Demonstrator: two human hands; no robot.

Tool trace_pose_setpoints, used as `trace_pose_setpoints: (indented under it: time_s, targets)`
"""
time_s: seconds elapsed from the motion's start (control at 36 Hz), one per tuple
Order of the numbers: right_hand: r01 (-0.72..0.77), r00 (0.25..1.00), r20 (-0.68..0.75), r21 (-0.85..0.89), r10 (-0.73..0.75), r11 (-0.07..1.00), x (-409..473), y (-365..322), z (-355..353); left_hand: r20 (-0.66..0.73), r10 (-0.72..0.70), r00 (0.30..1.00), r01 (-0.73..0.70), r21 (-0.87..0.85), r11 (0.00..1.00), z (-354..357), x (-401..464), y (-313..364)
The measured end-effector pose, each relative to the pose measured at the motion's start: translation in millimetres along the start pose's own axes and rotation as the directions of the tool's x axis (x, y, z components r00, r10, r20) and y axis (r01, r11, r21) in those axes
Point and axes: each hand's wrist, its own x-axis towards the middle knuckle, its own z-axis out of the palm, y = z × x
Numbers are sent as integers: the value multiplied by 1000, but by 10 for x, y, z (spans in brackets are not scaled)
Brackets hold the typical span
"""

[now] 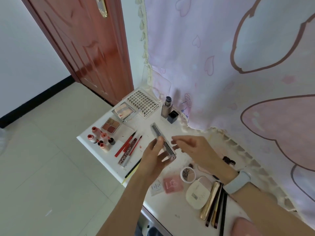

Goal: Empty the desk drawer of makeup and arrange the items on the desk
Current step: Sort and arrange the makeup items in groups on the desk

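A long clear-cased palette [163,142] is pinched along its near end by the left hand [153,155] and kept raised above the white desk [170,210], probably so a slot can be chosen. The right hand [196,150] is held just beside it, fingers loosely spread, nothing gripped. Lip pencils [127,144] are laid side by side and small bottles [100,138] grouped, suggesting sorting by kind.

On the white desk [109,160] the makeup lies in groups: small red-capped bottles [100,138] at the far left corner, red pencils [127,144] beside them, and a four-colour eyeshadow palette [111,126] behind. A long clear case [162,140] is held tilted above the desk. Near the front lie a pink square compact [173,183], a round compact [188,174] and a cream compact [197,194].
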Motion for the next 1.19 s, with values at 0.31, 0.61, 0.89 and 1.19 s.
trace_pose_setpoints:
  time_s: [0.31, 0.61, 0.89, 1.19]
  targets:
    - [66, 998, 23, -282, -62, 957, 16, -78, 219, -120, 32, 992, -28, 27, 999, 0, -92, 28]
    - [-89, 996, -36, -219, 83, 972, 59, 9, 186, -136, 4, 991, 17, 155, 988, -38, -50, 31]
    - [-325, 922, -192, 91, 337, 941, 237, 147, 27, -15, -148, 989, 148, 16, 989, -165, 111, 260]
    - [-414, 811, -322, 274, 489, 868, 601, 309, 312, -361, 112, 926, 54, 419, 906, -173, 455, 403]
